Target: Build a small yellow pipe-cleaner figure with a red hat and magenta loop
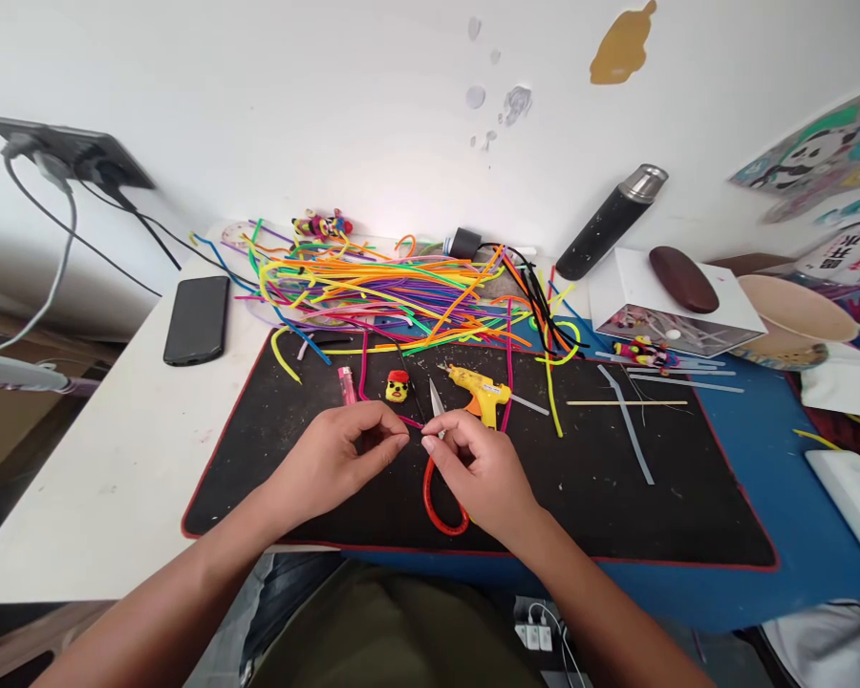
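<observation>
A mat [616, 497] lies on the surface [115, 459], a phone [197, 318] to its left. A pile of pipe cleaners [401, 287] spreads across its far edge, with a flask [612, 222] behind on the right. On the mat, a glue gun [482, 390] lies just beyond the left hand [336, 459] and right hand [483, 468].

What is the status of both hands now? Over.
Left hand pinching pink pipe cleaner. Right hand holding red-handled scissors, blade tip pointing away. Glue gun and yellow figure close behind.
</observation>
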The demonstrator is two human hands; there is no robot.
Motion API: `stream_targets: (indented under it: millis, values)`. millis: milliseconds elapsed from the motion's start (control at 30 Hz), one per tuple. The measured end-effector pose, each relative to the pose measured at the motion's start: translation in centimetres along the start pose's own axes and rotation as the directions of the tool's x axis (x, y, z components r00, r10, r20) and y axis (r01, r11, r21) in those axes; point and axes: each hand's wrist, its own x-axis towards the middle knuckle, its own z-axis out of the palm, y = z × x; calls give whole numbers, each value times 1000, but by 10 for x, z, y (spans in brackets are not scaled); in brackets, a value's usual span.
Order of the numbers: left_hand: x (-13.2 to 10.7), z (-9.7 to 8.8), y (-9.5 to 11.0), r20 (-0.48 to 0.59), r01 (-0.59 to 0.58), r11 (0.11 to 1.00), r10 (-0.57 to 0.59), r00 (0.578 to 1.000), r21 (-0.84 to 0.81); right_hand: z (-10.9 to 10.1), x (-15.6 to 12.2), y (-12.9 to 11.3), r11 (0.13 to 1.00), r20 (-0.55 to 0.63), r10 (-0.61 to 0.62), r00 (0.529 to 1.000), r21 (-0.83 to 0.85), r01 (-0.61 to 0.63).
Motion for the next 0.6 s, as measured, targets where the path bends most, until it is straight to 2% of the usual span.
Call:
stream_targets:
  millis: [167, 600]
  values:
    - [-2, 1, 1, -15, -38, 998, 38, 999, 40, 2, -1, 2, 1000, 9, 3, 1000, -2, -3]
    - [-4, -1, 3, 8, -53, 997, 53, 999, 57, 6, -2, 3, 1000, 4, -6, 1000, 3, 6]
